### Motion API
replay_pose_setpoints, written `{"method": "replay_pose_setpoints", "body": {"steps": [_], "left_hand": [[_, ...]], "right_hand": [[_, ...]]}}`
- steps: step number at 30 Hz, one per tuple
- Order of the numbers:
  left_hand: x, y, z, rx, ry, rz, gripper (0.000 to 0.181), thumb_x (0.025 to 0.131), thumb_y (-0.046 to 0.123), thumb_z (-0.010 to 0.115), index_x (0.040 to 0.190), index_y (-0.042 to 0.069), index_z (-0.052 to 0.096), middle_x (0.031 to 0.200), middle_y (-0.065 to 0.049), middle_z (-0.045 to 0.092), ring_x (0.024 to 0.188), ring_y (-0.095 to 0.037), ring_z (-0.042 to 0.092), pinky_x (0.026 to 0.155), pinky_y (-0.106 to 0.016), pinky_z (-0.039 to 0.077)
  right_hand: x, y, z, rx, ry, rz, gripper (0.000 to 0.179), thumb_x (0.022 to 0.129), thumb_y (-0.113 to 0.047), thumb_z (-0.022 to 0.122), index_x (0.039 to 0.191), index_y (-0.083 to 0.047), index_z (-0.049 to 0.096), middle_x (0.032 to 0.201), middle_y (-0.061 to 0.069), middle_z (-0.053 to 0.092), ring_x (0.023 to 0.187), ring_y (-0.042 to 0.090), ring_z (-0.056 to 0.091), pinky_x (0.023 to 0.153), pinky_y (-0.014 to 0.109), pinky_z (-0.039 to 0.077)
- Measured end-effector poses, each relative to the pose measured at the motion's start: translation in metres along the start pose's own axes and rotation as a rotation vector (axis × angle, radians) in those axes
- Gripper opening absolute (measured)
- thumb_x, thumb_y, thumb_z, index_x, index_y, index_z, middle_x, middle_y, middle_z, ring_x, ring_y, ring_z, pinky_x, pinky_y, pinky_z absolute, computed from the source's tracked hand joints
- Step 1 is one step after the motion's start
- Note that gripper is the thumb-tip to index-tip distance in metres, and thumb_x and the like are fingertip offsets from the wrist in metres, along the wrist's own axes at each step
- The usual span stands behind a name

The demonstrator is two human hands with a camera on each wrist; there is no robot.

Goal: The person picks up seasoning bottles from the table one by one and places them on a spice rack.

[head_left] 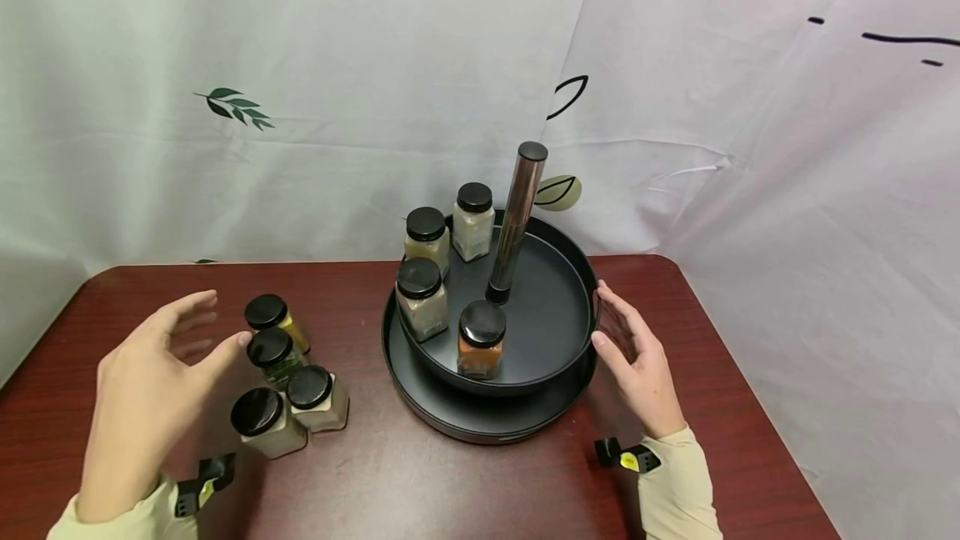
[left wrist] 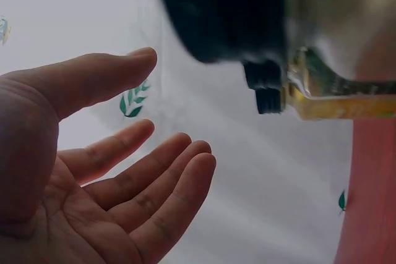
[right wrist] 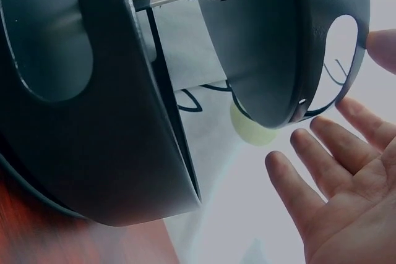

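Observation:
My left hand (head_left: pixel 161 377) is held beside several small square glass jars with black lids, its thumb and fingers spread apart around nothing. Nearest to it are a jar with green contents (head_left: pixel 281 362) and a yellow one (head_left: pixel 294 332); two pale jars (head_left: pixel 277 433) stand in front. On the right, my right hand (head_left: pixel 637 365) has its thumb and index fingertip at the rim of the upper tray of a black two-tier turntable (head_left: pixel 543 307), by a slot in its wall. The other fingers (right wrist: pixel 297 183) stay extended, off the tray.
The upper tray carries an orange spice jar (head_left: pixel 481 348) and three pale jars (head_left: pixel 426 307) along its left side. A shiny post (head_left: pixel 517 223) rises from its middle. The lower tray (head_left: pixel 480 423) juts out in front. A white curtain (head_left: pixel 337 107) hangs behind the table (head_left: pixel 360 490).

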State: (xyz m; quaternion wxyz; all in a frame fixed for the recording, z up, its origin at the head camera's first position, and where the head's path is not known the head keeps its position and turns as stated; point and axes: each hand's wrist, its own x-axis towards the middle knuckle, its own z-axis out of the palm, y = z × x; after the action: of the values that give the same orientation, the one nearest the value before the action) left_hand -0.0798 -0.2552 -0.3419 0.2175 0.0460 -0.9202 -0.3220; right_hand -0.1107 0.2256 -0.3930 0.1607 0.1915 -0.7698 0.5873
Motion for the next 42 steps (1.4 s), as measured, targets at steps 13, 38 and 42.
{"method": "replay_pose_setpoints", "body": {"steps": [13, 38, 42], "left_hand": [[0.006, -0.029, 0.011, 0.058, -0.079, -0.035, 0.058, 0.091, 0.026, 0.077, 0.14, 0.004, 0.057, 0.127, -0.021, 0.065, 0.084, 0.034, 0.032, 0.066, -0.015, 0.039], [0.012, -0.061, 0.029, -0.001, -0.211, 0.074, 0.069, 0.096, 0.011, 0.069, 0.157, 0.023, 0.038, 0.139, -0.026, 0.053, 0.104, -0.049, 0.064, 0.072, -0.025, 0.049], [0.012, -0.063, 0.032, -0.018, -0.209, 0.146, 0.078, 0.093, 0.0, 0.07, 0.158, 0.027, 0.036, 0.139, -0.024, 0.052, 0.108, -0.033, 0.065, 0.073, -0.007, 0.041]], "right_hand": [[0.0, 0.0, 0.0, 0.0, -0.003, -0.002, 0.054, 0.097, 0.01, 0.056, 0.148, -0.001, 0.046, 0.157, 0.015, 0.04, 0.14, 0.018, 0.045, 0.11, 0.025, 0.039], [0.0, -0.001, 0.0, -0.005, -0.01, 0.012, 0.057, 0.097, 0.009, 0.057, 0.151, -0.004, 0.044, 0.157, 0.013, 0.04, 0.14, 0.024, 0.045, 0.11, 0.025, 0.04], [0.0, -0.001, 0.0, -0.007, -0.011, 0.014, 0.057, 0.097, 0.009, 0.057, 0.151, -0.005, 0.044, 0.157, 0.013, 0.04, 0.141, 0.026, 0.044, 0.11, 0.025, 0.04]]}}
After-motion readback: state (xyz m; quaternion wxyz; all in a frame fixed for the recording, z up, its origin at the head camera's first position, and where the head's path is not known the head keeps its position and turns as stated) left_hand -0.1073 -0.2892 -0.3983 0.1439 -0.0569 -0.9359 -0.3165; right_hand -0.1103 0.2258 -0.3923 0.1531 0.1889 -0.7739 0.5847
